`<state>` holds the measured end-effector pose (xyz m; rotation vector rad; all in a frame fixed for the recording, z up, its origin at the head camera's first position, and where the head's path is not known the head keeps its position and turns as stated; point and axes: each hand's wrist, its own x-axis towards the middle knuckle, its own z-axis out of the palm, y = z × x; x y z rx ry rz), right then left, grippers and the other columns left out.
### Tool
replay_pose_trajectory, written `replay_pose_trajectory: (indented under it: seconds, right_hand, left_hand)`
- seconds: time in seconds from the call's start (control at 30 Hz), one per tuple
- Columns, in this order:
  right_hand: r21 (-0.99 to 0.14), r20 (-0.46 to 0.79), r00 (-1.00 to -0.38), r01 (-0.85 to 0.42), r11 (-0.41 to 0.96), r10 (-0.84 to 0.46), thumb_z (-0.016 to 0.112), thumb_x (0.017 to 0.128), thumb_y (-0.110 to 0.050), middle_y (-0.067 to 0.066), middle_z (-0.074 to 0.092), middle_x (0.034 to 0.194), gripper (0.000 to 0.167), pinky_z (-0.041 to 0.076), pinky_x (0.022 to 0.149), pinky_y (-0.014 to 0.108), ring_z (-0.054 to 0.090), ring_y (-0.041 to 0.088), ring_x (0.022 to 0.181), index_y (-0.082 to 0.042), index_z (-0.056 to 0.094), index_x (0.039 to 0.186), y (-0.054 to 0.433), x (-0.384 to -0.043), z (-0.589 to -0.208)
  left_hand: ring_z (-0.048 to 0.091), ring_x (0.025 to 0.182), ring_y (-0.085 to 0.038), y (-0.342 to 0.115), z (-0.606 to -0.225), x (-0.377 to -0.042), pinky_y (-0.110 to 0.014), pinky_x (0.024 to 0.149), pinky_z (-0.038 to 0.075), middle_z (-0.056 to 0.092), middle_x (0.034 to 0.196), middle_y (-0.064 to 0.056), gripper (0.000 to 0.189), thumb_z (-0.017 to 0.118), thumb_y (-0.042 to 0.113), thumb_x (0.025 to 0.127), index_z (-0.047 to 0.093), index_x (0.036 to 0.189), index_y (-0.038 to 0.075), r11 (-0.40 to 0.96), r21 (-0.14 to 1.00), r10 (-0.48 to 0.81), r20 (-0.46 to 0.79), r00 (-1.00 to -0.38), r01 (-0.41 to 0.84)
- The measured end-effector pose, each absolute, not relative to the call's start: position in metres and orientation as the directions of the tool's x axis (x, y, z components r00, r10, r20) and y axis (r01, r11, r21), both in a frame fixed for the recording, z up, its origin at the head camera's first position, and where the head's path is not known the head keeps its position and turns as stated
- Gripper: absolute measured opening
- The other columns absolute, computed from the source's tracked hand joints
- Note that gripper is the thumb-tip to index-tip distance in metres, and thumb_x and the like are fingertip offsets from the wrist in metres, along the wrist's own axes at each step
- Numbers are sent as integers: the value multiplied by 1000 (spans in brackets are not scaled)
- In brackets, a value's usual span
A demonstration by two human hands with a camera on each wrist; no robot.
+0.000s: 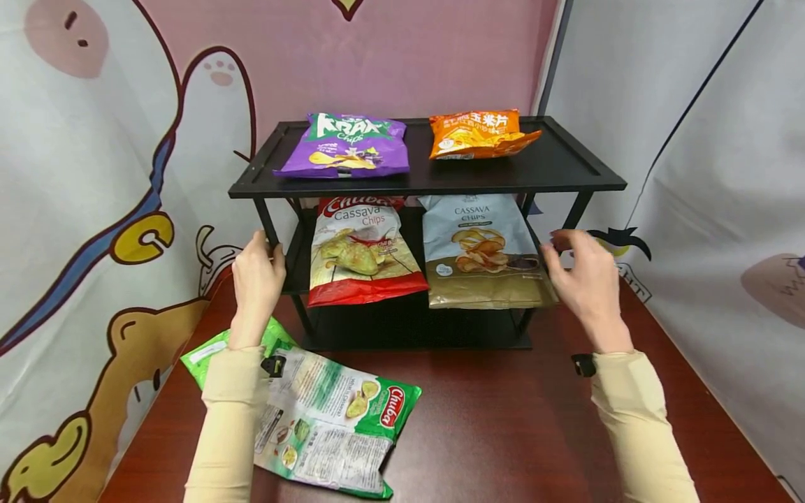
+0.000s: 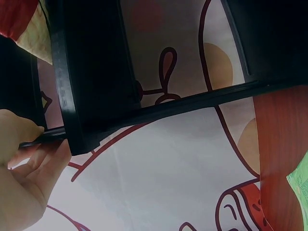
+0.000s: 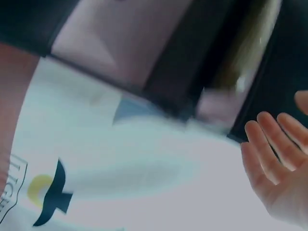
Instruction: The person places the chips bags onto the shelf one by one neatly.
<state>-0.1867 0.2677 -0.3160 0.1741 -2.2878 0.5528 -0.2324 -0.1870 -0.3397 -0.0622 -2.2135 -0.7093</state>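
left hand [image 1: 258, 272] curls round front-left post [image 1: 265, 220] of the rack [image 1: 419, 166], likely steadying it | right hand [image 1: 588, 276] loose, grasping nothing, near silver-gold bag [image 1: 484, 255], contact unclear | rack stands on desk [image 1: 503, 419]; red bag [image 1: 365, 251] slants, perhaps to show its front | sleeve [image 1: 229, 419] crosses green packaging [image 1: 339, 412], one bag or two uncertain; right wrist view blurs

The reddish-brown table [image 1: 490, 433] bears a black three-tier rack [image 1: 428, 183] toward its far edge and a green Chuba bag [image 1: 333, 419] toward its left edge. On the rack's top tier lie a purple Krax bag [image 1: 352, 145] near the left end and an orange bag [image 1: 474, 133] right of centre. Its middle tier holds a red-and-cream cassava bag [image 1: 361, 251] on the left and a pale-blue-and-gold one [image 1: 481, 251] on the right, side by side, both covering its front edge.
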Motion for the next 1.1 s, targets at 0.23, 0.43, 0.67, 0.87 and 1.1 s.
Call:
replay_pose_trajectory:
  seconds: [0.23, 0.43, 0.67, 0.87, 1.1]
  right_hand:
    - [-599, 409, -891, -100, 794, 196, 53, 93, -42, 23, 58, 128, 58, 49, 85, 47, 60, 42, 111, -6, 44, 137, 311, -196, -289]
    - [-637, 221, -972, -87, 766, 74, 49, 93, -49, 29, 47, 138, 68, 43, 90, 62, 53, 50, 117, -7, 33, 144, 319, -205, -281]
    - [-594, 265, -962, -106, 797, 69, 52, 95, -37, 26, 62, 117, 44, 48, 88, 55, 69, 34, 97, -3, 53, 122, 316, -212, -278]
    - [-567, 292, -956, -153, 810, 23, 60, 91, -25, 29, 66, 109, 36, 49, 64, 9, 60, -13, 65, 0, 61, 116, 317, -217, -272]
    - [-533, 282, -959, -144, 834, 14, 62, 89, -19, 30, 67, 104, 31, 38, 58, 3, 57, -13, 59, 3, 64, 112, 314, -216, -265]
  left_hand:
    - [60, 66, -46, -187, -340, -233, -51, 58, 44, 61, 72, -25, 15, 56, 8, 90, 53, 85, -6, 840, 472, -179, 708, -683, 268]
    - [60, 66, -46, -187, -340, -232, -52, 59, 44, 60, 72, -25, 15, 56, 8, 90, 53, 84, -6, 843, 463, -172, 713, -679, 273]
    - [60, 66, -46, -186, -340, -232, -51, 59, 44, 60, 71, -25, 15, 56, 7, 90, 53, 84, -6, 841, 466, -175, 712, -680, 273]
    - [60, 68, -46, -186, -340, -231, -52, 60, 45, 61, 73, -25, 15, 55, 8, 91, 54, 85, -6, 841, 475, -190, 708, -680, 260]
    - [61, 70, -46, -187, -340, -230, -51, 60, 44, 62, 75, -25, 17, 56, 10, 92, 54, 87, -6, 836, 493, -205, 687, -697, 240]
